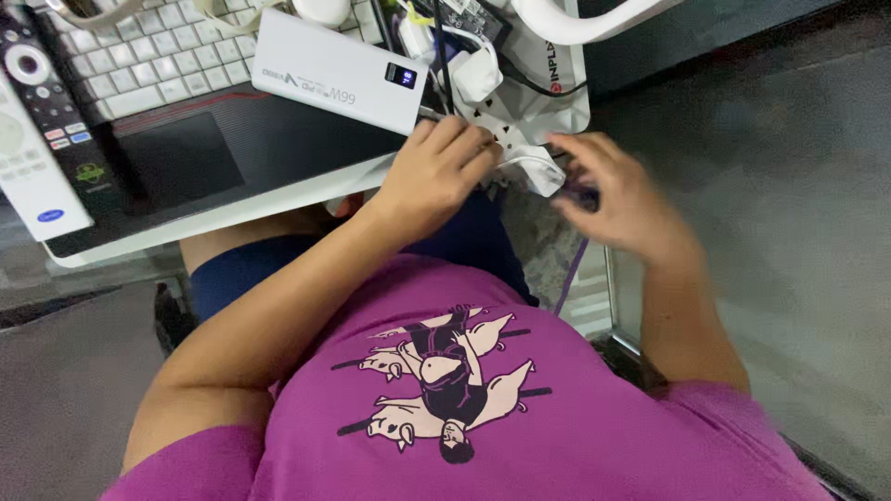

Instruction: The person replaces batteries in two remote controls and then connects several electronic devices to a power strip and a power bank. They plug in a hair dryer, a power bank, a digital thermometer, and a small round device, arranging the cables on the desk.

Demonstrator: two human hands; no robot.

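Note:
My left hand rests at the near edge of a white power strip, fingers curled against a white plug or adapter at the strip's front. My right hand is blurred, just right of that adapter, fingers bent around a thin purple cable that hangs down towards my lap. A white power bank with a small lit display lies on the laptop, just left of my left hand. Whether either hand truly grips anything is hard to see.
Two remote controls, one black and one white, lie on the laptop's left side. Several white chargers and cables crowd the power strip. A glass table edge runs below the strip. Grey floor lies to the right.

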